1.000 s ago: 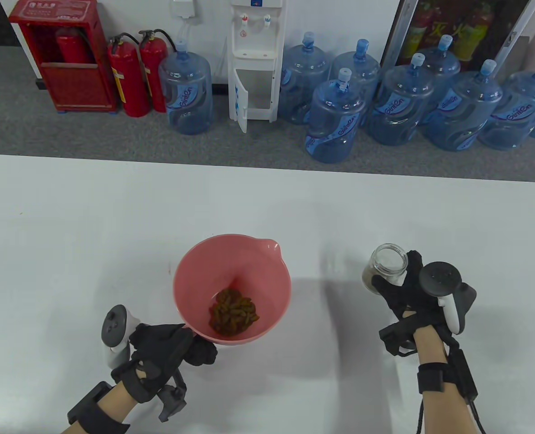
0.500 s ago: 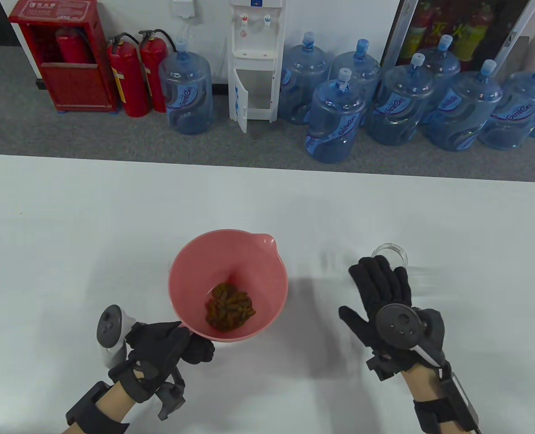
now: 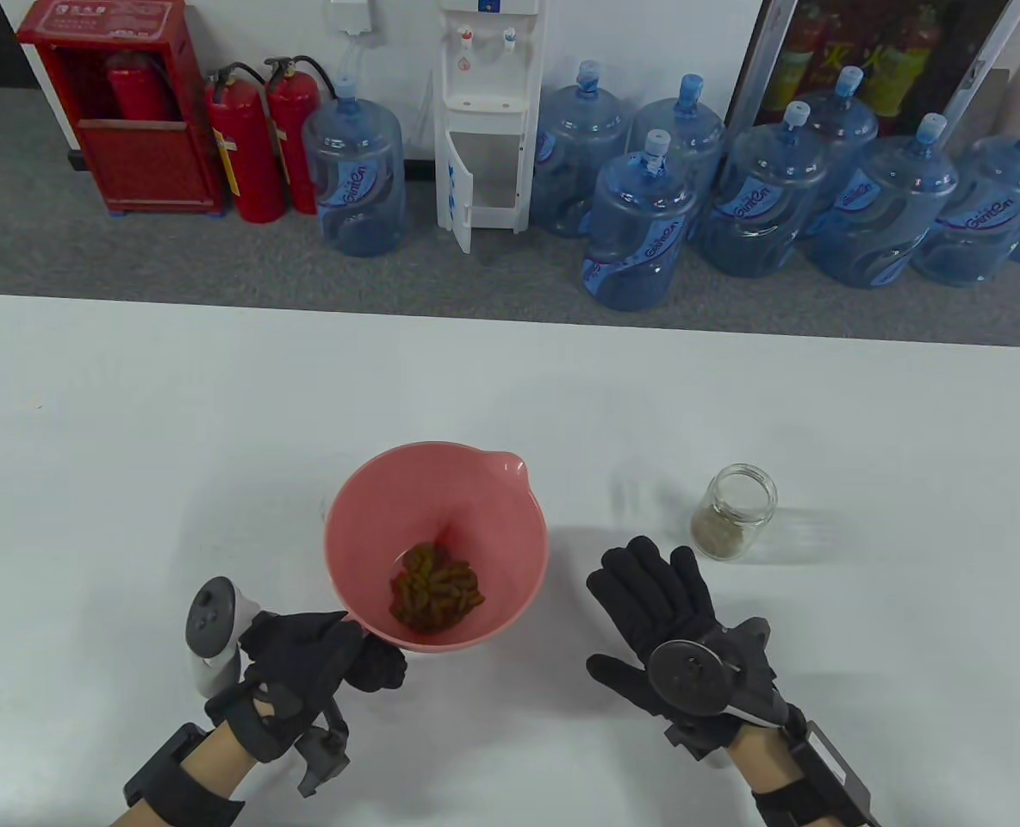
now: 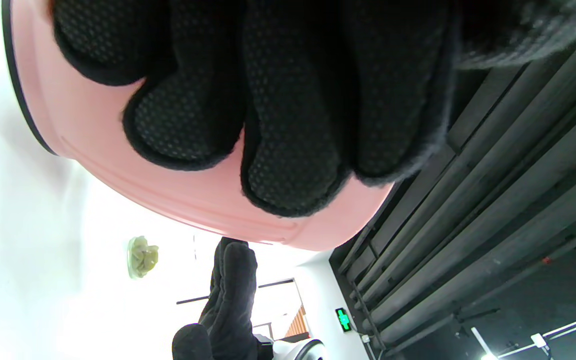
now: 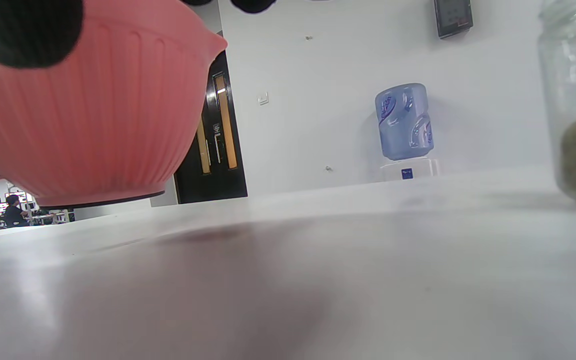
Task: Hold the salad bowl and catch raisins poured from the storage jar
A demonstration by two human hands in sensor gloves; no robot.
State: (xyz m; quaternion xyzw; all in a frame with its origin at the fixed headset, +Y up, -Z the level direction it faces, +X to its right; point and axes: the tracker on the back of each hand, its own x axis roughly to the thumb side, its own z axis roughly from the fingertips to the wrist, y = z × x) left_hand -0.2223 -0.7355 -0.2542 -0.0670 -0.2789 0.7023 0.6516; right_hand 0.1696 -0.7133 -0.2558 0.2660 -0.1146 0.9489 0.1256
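The pink salad bowl (image 3: 437, 517) with a spout holds a pile of raisins (image 3: 437, 590) and is lifted above the table. My left hand (image 3: 338, 650) grips its near rim; in the left wrist view my fingers (image 4: 288, 110) press the bowl's underside (image 4: 203, 195). The glass storage jar (image 3: 734, 510) stands upright on the table with some raisins left in the bottom; it also shows in the right wrist view (image 5: 575, 105). My right hand (image 3: 656, 603) is flat and open, palm down, between bowl and jar, touching neither.
The white table (image 3: 174, 431) spreads wide around the bowl and jar. Beyond its far edge stand water bottles (image 3: 639, 233), a dispenser (image 3: 484, 112) and fire extinguishers (image 3: 247, 142) on the floor.
My right hand let go of the jar, which now stands alone, and pulled back toward me and to the left with fingers spread. The bowl stayed held in my left hand.
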